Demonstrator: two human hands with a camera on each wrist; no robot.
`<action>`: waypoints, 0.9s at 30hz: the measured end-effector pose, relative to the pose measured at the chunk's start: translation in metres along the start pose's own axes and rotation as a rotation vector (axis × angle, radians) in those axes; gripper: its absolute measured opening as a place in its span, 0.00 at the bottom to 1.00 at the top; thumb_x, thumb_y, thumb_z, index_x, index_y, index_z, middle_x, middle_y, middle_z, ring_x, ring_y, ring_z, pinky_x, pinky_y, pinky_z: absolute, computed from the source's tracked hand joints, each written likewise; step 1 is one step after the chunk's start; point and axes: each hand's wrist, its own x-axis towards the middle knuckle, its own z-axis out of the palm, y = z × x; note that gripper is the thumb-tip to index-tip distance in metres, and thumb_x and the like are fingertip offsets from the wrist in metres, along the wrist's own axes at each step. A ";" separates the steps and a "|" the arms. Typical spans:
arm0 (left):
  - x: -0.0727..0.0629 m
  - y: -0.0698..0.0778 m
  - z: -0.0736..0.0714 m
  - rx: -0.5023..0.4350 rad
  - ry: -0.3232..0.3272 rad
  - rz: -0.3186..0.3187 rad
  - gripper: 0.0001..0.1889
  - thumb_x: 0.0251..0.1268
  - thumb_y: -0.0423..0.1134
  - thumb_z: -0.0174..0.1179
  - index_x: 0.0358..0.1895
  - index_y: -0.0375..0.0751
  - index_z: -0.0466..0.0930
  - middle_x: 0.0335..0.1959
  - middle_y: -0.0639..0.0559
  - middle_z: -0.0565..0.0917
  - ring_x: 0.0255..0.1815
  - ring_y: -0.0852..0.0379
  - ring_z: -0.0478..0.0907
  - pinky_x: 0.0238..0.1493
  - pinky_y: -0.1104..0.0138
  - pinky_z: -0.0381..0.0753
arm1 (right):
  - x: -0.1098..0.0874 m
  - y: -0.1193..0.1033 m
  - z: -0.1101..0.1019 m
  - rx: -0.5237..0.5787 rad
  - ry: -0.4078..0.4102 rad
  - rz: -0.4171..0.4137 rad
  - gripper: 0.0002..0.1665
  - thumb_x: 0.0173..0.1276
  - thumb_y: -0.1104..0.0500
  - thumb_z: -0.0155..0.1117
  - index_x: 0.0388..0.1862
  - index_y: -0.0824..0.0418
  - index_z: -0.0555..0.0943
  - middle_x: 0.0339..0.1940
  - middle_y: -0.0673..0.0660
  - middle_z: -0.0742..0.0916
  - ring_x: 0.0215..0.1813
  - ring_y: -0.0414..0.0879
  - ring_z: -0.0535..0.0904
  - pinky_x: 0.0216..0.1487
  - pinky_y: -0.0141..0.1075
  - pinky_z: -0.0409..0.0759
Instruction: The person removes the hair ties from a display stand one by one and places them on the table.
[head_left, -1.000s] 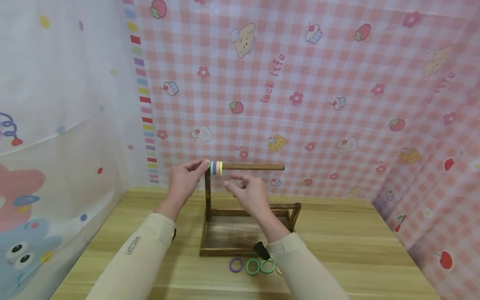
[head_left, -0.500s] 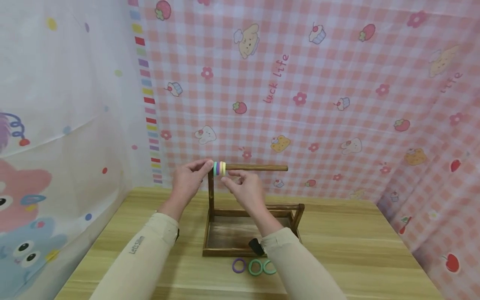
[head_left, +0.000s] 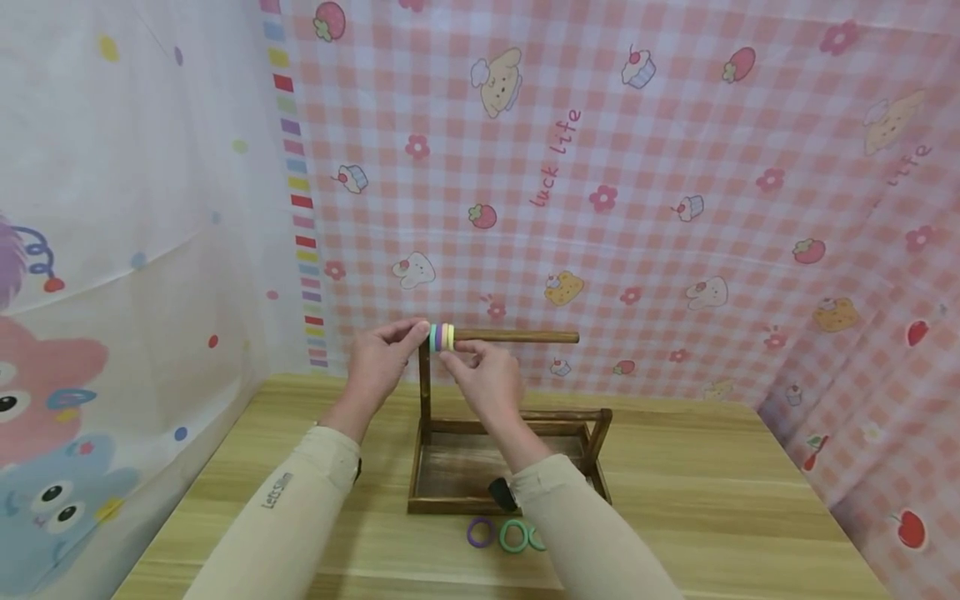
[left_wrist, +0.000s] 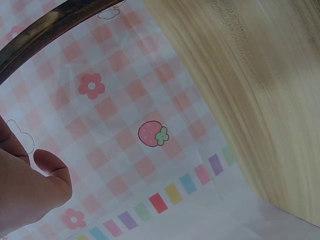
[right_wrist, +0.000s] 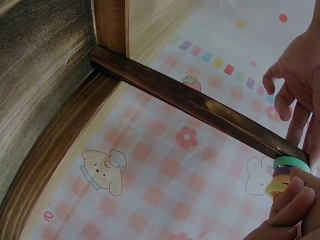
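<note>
Fingers and thumb of your right hand [head_left: 487,379] pinch the yellowish outer end of a stack of thin round rings [head_left: 442,337], green and purple nearest the post, threaded at one end of a brown wooden rod [head_left: 525,336]; whether they catch one yellowish ring or two, you cannot tell. Your left hand [head_left: 375,362] appears to pinch the top of the upright dark wooden post [head_left: 425,383], its contact partly hidden.

With the stack as the centre of the dial in the head view, your left hand sits between eight and nine o'clock, your right between four and five. Seating the rings snugly looks like the step in hand: keep the post braced, the pinch light, and press straight along the rod toward nine, so that no ring tips and binds.

Exposed rod runs to a free end at three o'clock, giving your right hand a straight way out. Mind the low dark wooden rail [head_left: 566,414] near four, and the front rim of the shallow wooden tray [head_left: 450,505] between five and six. Just nearer you than that rim lie a loose purple ring [head_left: 469,533] and a loose green ring [head_left: 502,536], with a second green one partly behind your beige right sleeve [head_left: 592,533]. Pink gingham cloth [head_left: 450,175] hangs at twelve, behind the rod.
</note>
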 end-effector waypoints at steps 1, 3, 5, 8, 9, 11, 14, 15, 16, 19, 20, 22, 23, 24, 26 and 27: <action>0.000 0.000 0.000 0.000 0.000 -0.001 0.28 0.69 0.67 0.67 0.63 0.54 0.88 0.61 0.47 0.90 0.56 0.49 0.85 0.58 0.53 0.86 | 0.000 0.000 0.001 -0.012 0.008 0.005 0.20 0.72 0.42 0.76 0.52 0.54 0.93 0.29 0.52 0.93 0.23 0.39 0.81 0.19 0.32 0.72; 0.000 0.000 0.000 -0.004 0.000 0.000 0.28 0.69 0.67 0.68 0.63 0.54 0.88 0.61 0.47 0.90 0.56 0.48 0.85 0.58 0.52 0.86 | 0.000 -0.001 0.002 -0.031 0.025 0.012 0.19 0.71 0.42 0.76 0.51 0.53 0.93 0.30 0.52 0.93 0.24 0.39 0.82 0.20 0.33 0.73; 0.000 0.000 0.000 -0.003 0.001 0.001 0.28 0.69 0.67 0.68 0.63 0.54 0.88 0.61 0.47 0.90 0.56 0.49 0.85 0.58 0.53 0.86 | 0.000 -0.002 0.003 -0.039 0.042 0.013 0.19 0.71 0.42 0.76 0.50 0.53 0.93 0.31 0.52 0.94 0.25 0.40 0.83 0.20 0.33 0.74; 0.000 0.000 0.000 -0.005 0.000 0.001 0.28 0.69 0.66 0.68 0.63 0.55 0.89 0.61 0.48 0.90 0.56 0.51 0.85 0.57 0.55 0.86 | -0.001 -0.003 0.004 -0.038 0.062 0.010 0.17 0.71 0.43 0.77 0.49 0.53 0.94 0.30 0.52 0.94 0.25 0.39 0.82 0.20 0.32 0.73; 0.000 0.000 0.000 -0.007 0.000 0.001 0.28 0.69 0.66 0.68 0.63 0.55 0.89 0.61 0.48 0.90 0.56 0.50 0.85 0.56 0.56 0.86 | -0.001 -0.003 0.005 -0.037 0.067 0.007 0.17 0.71 0.43 0.77 0.48 0.53 0.94 0.29 0.52 0.93 0.23 0.39 0.81 0.19 0.32 0.72; 0.000 0.000 0.000 -0.010 -0.001 0.000 0.27 0.69 0.66 0.68 0.63 0.55 0.89 0.61 0.48 0.90 0.57 0.50 0.85 0.55 0.58 0.86 | -0.001 -0.004 0.005 -0.035 0.078 0.003 0.16 0.71 0.43 0.77 0.47 0.52 0.94 0.27 0.51 0.92 0.21 0.38 0.78 0.18 0.32 0.69; 0.000 0.001 0.001 -0.015 -0.002 0.000 0.27 0.70 0.65 0.68 0.62 0.55 0.89 0.61 0.47 0.90 0.57 0.48 0.85 0.54 0.58 0.86 | -0.001 -0.004 0.005 -0.037 0.096 -0.005 0.15 0.71 0.44 0.76 0.45 0.52 0.94 0.25 0.51 0.91 0.19 0.38 0.75 0.17 0.32 0.66; -0.001 0.001 0.001 -0.013 -0.001 0.000 0.27 0.70 0.65 0.68 0.62 0.54 0.89 0.60 0.47 0.90 0.57 0.48 0.85 0.54 0.59 0.85 | -0.001 -0.004 0.005 -0.038 0.100 -0.004 0.14 0.71 0.44 0.77 0.45 0.51 0.94 0.25 0.50 0.91 0.19 0.38 0.75 0.17 0.32 0.66; -0.001 0.001 0.001 -0.011 0.000 0.001 0.27 0.70 0.65 0.68 0.63 0.54 0.89 0.60 0.47 0.90 0.56 0.48 0.85 0.54 0.58 0.85 | -0.001 -0.004 0.005 -0.040 0.102 -0.005 0.14 0.71 0.43 0.76 0.44 0.51 0.94 0.25 0.50 0.91 0.19 0.37 0.75 0.17 0.32 0.66; -0.001 0.002 0.001 -0.005 0.002 0.001 0.27 0.70 0.65 0.67 0.63 0.54 0.88 0.61 0.47 0.90 0.55 0.50 0.84 0.56 0.56 0.86 | -0.001 -0.004 0.005 -0.047 0.108 -0.007 0.14 0.71 0.43 0.76 0.44 0.50 0.94 0.26 0.50 0.91 0.20 0.37 0.77 0.17 0.32 0.67; -0.001 0.002 0.001 -0.005 0.002 0.001 0.27 0.70 0.65 0.67 0.63 0.54 0.88 0.61 0.47 0.90 0.55 0.50 0.84 0.56 0.56 0.86 | -0.001 -0.004 0.006 -0.050 0.107 -0.006 0.14 0.71 0.43 0.76 0.44 0.50 0.94 0.26 0.50 0.92 0.21 0.37 0.77 0.17 0.32 0.68; -0.001 0.002 0.001 -0.002 0.001 0.002 0.27 0.70 0.65 0.67 0.63 0.54 0.88 0.61 0.47 0.89 0.55 0.51 0.84 0.56 0.56 0.86 | -0.001 -0.004 0.005 -0.053 0.107 -0.007 0.14 0.71 0.43 0.76 0.44 0.50 0.94 0.26 0.49 0.92 0.21 0.37 0.78 0.17 0.32 0.68; -0.001 0.002 0.001 -0.003 0.000 0.002 0.27 0.70 0.65 0.67 0.63 0.54 0.88 0.61 0.47 0.89 0.55 0.50 0.84 0.56 0.56 0.85 | -0.001 -0.003 0.005 -0.053 0.108 -0.007 0.14 0.71 0.43 0.76 0.44 0.50 0.94 0.26 0.49 0.92 0.21 0.37 0.78 0.17 0.32 0.68; -0.001 0.002 0.001 -0.006 0.000 0.003 0.27 0.70 0.65 0.67 0.63 0.54 0.88 0.61 0.47 0.89 0.55 0.50 0.84 0.56 0.56 0.85 | -0.001 -0.003 0.005 -0.052 0.108 -0.007 0.14 0.71 0.43 0.76 0.44 0.50 0.94 0.27 0.49 0.92 0.21 0.37 0.79 0.18 0.33 0.69; -0.001 0.002 0.001 -0.009 0.001 0.008 0.27 0.71 0.65 0.67 0.63 0.53 0.89 0.61 0.47 0.90 0.55 0.50 0.85 0.56 0.56 0.85 | -0.001 -0.003 0.005 -0.051 0.112 -0.008 0.14 0.71 0.42 0.76 0.43 0.50 0.94 0.27 0.49 0.92 0.22 0.38 0.80 0.18 0.33 0.70; -0.001 0.001 0.001 -0.007 0.003 0.010 0.27 0.70 0.65 0.67 0.63 0.53 0.89 0.61 0.46 0.90 0.55 0.50 0.85 0.56 0.56 0.86 | -0.001 -0.003 0.004 -0.050 0.113 -0.010 0.15 0.71 0.42 0.76 0.43 0.50 0.94 0.28 0.50 0.93 0.22 0.38 0.80 0.18 0.33 0.71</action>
